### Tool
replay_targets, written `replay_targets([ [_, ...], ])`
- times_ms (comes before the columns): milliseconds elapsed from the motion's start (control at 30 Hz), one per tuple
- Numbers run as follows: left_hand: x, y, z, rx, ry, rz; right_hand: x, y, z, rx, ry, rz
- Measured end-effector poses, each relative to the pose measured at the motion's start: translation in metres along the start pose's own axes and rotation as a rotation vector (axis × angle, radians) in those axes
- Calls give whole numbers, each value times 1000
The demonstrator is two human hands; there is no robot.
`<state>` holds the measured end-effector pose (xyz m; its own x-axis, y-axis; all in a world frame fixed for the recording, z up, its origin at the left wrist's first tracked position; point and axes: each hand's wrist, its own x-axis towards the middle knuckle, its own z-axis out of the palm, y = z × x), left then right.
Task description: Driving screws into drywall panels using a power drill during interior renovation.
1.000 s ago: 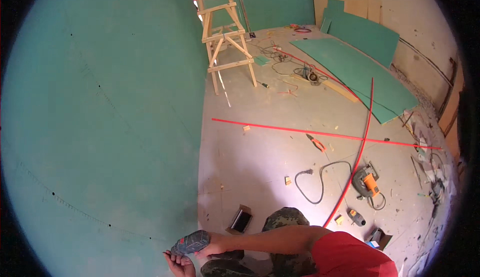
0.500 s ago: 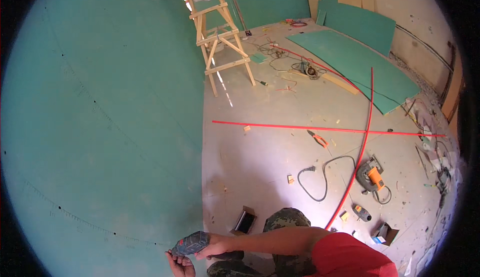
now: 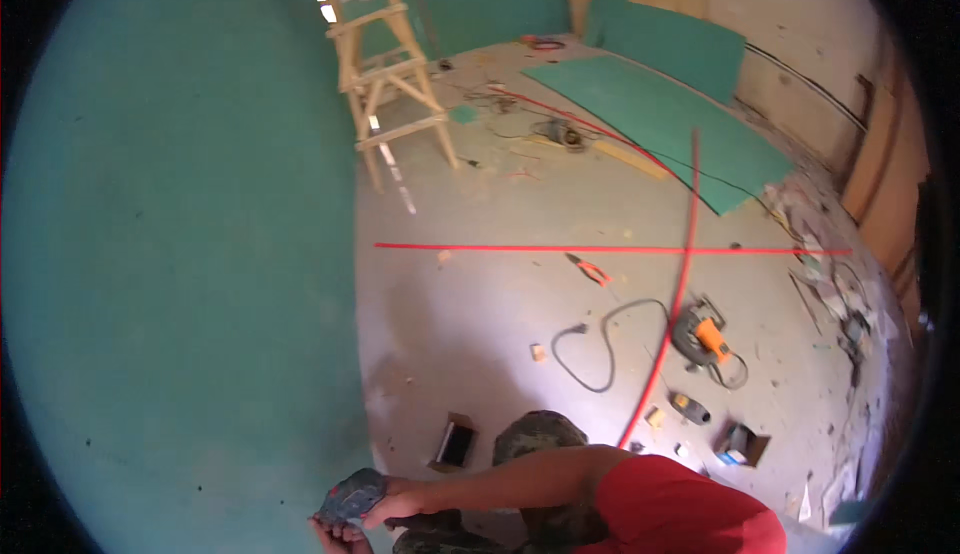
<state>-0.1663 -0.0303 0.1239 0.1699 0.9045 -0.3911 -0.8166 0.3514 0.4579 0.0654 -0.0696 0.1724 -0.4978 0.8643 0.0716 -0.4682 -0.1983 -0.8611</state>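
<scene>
My right hand (image 3: 398,502) is wrapped round the back of a dark grey-blue cordless drill (image 3: 350,499) low at the green board wall (image 3: 200,334). The drill's front end points toward the wall, down and to the left. My left hand (image 3: 345,537) is at that front end, with its fingers curled close together. Whether a screw or bit is between them is too small and blurred to see. The drill's handle is mostly hidden by my right hand. Small dark dots on the board lie left of my hands.
A wooden stepladder (image 3: 400,134) stands by the wall. Red strips (image 3: 560,248) cross the floor. Around them lie pliers (image 3: 588,269), an orange-black corded jigsaw (image 3: 700,336), another power tool (image 3: 690,408) and small open boxes (image 3: 455,444). Green boards (image 3: 660,124) lie farther back.
The whole view has turned, so the room appears farther left and is more blurred. Both hands keep the same place at the drill, and it stays by the same part of the wall.
</scene>
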Motion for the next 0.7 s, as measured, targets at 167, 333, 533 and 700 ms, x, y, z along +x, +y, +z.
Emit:
replay_targets([
  [167, 1, -19, 15, 6, 37, -77, -12, -1, -10, -57, 65, -16],
  [333, -4, -15, 14, -40, 104, -94, -11, -1, -3, -109, 21, -40],
  [533, -11, -17, 13, -15, 63, -36, -11, -4, 5, -130, 43, 41],
  [700, 2, -23, -9, -122, 113, -141, -14, -1, 1, -135, 157, 135],
])
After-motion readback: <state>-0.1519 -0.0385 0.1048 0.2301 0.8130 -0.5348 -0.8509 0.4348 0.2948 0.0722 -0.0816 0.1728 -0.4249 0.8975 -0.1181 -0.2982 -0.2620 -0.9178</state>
